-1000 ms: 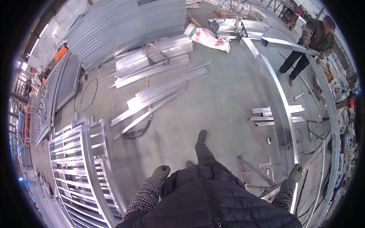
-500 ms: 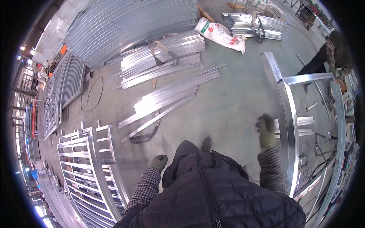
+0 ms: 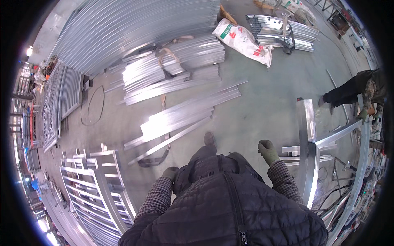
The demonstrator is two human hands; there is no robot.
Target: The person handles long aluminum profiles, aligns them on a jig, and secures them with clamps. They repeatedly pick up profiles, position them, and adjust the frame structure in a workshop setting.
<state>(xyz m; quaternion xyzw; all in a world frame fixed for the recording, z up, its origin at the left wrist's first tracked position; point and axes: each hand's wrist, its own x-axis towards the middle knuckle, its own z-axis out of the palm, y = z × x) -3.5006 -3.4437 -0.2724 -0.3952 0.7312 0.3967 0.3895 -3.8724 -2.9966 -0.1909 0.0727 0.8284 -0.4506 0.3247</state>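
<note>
Both my hands wear greyish-green gloves below checked sleeves. My left hand [image 3: 169, 173] hangs beside my dark padded jacket [image 3: 213, 201], fingers curled in and partly turned away; nothing shows in it. Held out over the floor, my right hand [image 3: 267, 151] is loosely closed with no object in it. It is nearest to a large silver metal frame [image 3: 314, 172] on the right, a gap apart from its beam. At the frame's far corner a co-worker [image 3: 365, 88] bends down, with a gloved hand [image 3: 363, 114] at the metal.
Flat metal strips [image 3: 176, 117] lie ahead, with bundled profiles [image 3: 172, 74] beyond. Barred metal panels [image 3: 96, 188] stand near left. A white sack [image 3: 244, 43] and another strapped bundle [image 3: 281, 33] lie at the back. Short metal pieces [image 3: 291, 156] lie beneath the frame.
My right hand has swung away from the frame toward my body, and my left hand has drawn in against my jacket. My other foot is now forward. The co-worker has shifted beside the frame.
</note>
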